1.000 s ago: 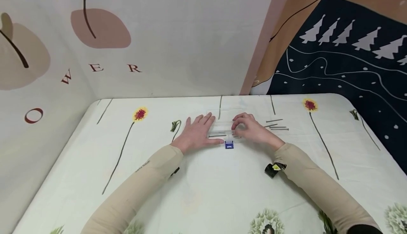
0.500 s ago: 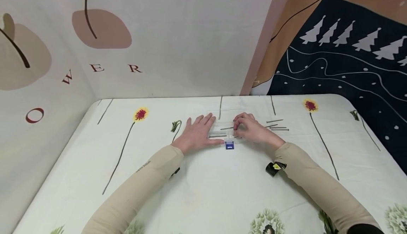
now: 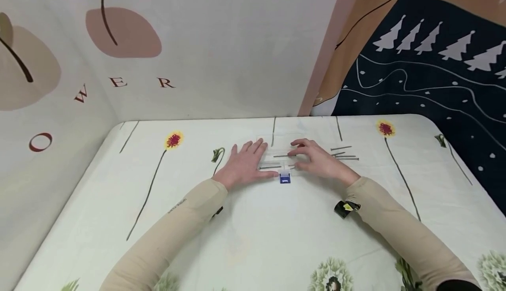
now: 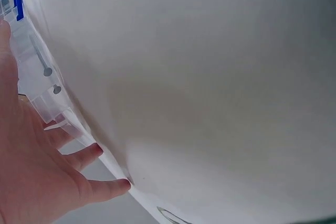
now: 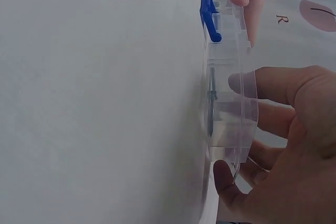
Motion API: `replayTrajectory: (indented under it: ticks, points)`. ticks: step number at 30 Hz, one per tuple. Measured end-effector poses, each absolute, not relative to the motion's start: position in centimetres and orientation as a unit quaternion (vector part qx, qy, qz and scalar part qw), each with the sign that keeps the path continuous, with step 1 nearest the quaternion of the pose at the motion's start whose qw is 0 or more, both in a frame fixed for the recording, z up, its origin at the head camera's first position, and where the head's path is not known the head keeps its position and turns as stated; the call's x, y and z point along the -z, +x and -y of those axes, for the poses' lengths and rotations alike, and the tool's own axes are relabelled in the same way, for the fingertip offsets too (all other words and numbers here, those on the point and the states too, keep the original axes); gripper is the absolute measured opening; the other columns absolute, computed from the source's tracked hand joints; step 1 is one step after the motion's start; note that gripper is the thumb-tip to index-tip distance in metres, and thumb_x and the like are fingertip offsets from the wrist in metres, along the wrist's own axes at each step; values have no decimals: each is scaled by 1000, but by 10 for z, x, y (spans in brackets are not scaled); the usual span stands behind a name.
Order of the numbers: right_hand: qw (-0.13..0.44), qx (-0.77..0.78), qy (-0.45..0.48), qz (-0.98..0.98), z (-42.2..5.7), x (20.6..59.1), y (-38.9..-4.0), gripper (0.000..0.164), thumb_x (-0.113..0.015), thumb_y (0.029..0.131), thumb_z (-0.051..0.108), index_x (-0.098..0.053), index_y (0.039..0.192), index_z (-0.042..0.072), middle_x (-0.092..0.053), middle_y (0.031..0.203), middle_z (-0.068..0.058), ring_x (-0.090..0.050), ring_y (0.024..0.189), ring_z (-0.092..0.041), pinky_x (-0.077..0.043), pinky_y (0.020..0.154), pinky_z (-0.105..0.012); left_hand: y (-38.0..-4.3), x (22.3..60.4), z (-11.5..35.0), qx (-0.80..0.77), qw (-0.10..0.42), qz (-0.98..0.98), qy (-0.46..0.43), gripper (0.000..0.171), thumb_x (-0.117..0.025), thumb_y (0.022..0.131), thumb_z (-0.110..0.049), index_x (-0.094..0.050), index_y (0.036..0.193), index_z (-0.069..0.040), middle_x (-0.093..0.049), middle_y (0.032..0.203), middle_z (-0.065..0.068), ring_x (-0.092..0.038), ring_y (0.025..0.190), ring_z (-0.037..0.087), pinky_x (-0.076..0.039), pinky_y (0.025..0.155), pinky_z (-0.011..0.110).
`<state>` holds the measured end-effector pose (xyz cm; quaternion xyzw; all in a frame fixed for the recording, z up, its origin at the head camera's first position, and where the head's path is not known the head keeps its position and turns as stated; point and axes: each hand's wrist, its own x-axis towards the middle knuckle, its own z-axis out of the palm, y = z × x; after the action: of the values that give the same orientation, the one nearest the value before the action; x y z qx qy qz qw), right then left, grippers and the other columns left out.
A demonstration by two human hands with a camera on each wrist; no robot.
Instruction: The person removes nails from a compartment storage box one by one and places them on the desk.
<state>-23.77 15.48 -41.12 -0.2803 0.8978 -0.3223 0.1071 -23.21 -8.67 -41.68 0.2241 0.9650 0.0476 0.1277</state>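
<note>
A clear plastic compartment box with a blue latch lies on the cloth-covered table. One nail rests in its front row and another nail in the row behind. My left hand lies with spread fingers against the box's left end, the thumb along its front edge. Over the right end is my right hand, fingers loosely bent and parted, with nothing seen between them. In the right wrist view its thumb and fingers surround the box wall; nails show through the plastic.
Several loose nails lie on the table to the right of the box, close to my right hand. A fabric-covered wall rises behind the table's far edge. The white tablecloth has printed flowers.
A nail has come into view in the box's rear row beside my right hand. My right fingers have parted and the hand has shifted slightly right. My left hand stays put.
</note>
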Motion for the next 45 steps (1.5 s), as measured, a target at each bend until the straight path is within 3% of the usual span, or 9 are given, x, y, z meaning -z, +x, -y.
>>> replayTrajectory:
  ticks: [6, 21, 29, 45]
  points:
    - [117, 331, -262, -899, -154, 410, -238, 15, -66, 86, 2, -71, 100, 2, -45, 134, -23, -35, 126, -40, -28, 105, -55, -232, 416, 86, -48, 127, -965, 225, 101, -44, 81, -80, -20, 155, -15, -14, 161, 5, -19, 143, 32, -16, 108, 64]
    - [108, 265, -282, -916, -144, 412, -237, 5, -65, 88, 7, -60, 89, 7, -43, 124, -17, -35, 113, -35, -33, 93, -52, -229, 417, 88, -44, 120, -965, 228, 101, -43, 81, -80, -21, 155, -16, -15, 160, 4, -21, 142, 33, -17, 107, 65]
    - [122, 347, -257, -894, -150, 415, -239, 6, -66, 89, 8, -62, 85, 10, -48, 121, -14, -36, 118, -34, -31, 99, -52, -229, 416, 88, -42, 117, -965, 229, 100, -44, 81, -80, -22, 155, -16, -16, 160, 4, -21, 142, 33, -17, 108, 64]
    - [75, 397, -252, -880, -166, 411, -239, 3, -64, 92, 9, -67, 92, 7, -57, 117, -12, -48, 117, -31, -35, 101, -52, -230, 417, 87, -44, 121, -965, 229, 101, -44, 81, -80, -21, 155, -16, -16, 160, 5, -20, 142, 34, -16, 108, 64]
